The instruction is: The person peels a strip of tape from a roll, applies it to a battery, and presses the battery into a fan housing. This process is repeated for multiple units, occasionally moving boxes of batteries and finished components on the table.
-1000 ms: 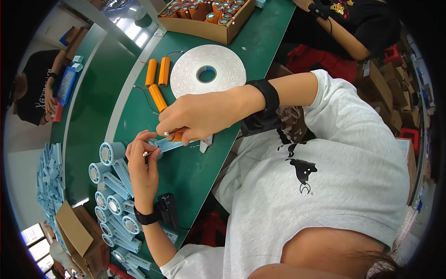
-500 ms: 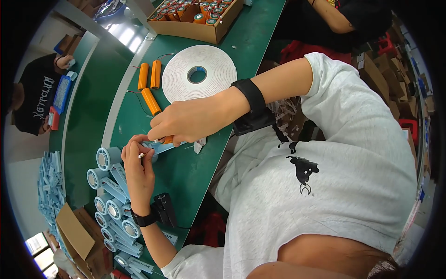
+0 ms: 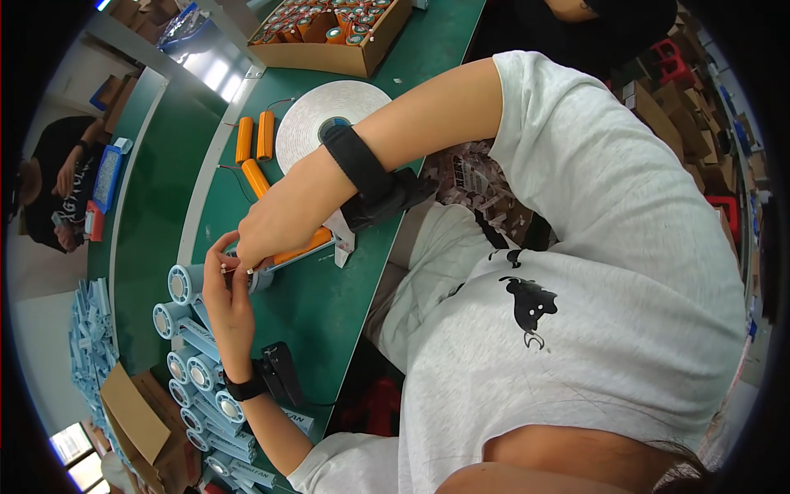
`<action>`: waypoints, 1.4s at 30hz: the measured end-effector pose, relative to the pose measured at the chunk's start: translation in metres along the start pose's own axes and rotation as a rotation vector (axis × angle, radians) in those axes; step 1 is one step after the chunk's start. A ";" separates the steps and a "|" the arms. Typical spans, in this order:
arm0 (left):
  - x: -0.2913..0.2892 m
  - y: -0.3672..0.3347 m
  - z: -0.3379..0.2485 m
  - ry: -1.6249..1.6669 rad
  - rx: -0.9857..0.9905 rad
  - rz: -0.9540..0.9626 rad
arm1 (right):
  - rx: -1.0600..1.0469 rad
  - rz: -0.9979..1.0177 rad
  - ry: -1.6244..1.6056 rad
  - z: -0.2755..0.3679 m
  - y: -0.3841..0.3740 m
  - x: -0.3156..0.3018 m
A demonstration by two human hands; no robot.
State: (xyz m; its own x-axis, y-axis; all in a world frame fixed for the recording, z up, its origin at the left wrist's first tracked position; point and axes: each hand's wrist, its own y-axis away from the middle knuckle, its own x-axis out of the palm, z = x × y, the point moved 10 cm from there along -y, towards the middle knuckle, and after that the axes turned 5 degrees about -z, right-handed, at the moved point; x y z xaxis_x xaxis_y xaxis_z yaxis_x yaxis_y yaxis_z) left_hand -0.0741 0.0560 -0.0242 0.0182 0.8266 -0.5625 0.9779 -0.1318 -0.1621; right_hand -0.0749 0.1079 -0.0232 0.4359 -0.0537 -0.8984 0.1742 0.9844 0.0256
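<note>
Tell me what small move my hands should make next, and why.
Perhaps line up the two small white plugs and join them. They show slightly apart at the fingertips, where your left hand and right hand meet over the fan, and the battery lies along its handle. Their exact grip is hard to see.

Open: worktop (image 3: 321,309) right of left hand (image 3: 229,309); strip between roll (image 3: 300,115) and box (image 3: 313,58) | Blocked: fans (image 3: 200,372) left of it; cells (image 3: 265,136), roll beyond right hand (image 3: 284,218)
</note>
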 end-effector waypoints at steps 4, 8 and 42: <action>-0.001 0.001 0.009 0.111 -0.090 -0.032 | 0.009 0.057 0.063 -0.001 -0.003 0.007; 0.003 0.001 0.011 0.106 -0.065 -0.031 | -0.036 0.060 0.087 0.004 -0.002 0.007; 0.001 -0.002 -0.001 -0.088 -0.010 -0.039 | -0.033 -0.167 0.038 0.025 0.028 -0.033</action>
State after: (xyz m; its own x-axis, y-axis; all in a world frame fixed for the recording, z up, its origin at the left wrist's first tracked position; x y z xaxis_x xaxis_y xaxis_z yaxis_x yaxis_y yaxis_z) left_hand -0.0760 0.0574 -0.0235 -0.0383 0.7799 -0.6247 0.9795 -0.0944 -0.1779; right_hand -0.0621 0.1328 0.0185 0.3691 -0.2115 -0.9050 0.2121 0.9672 -0.1396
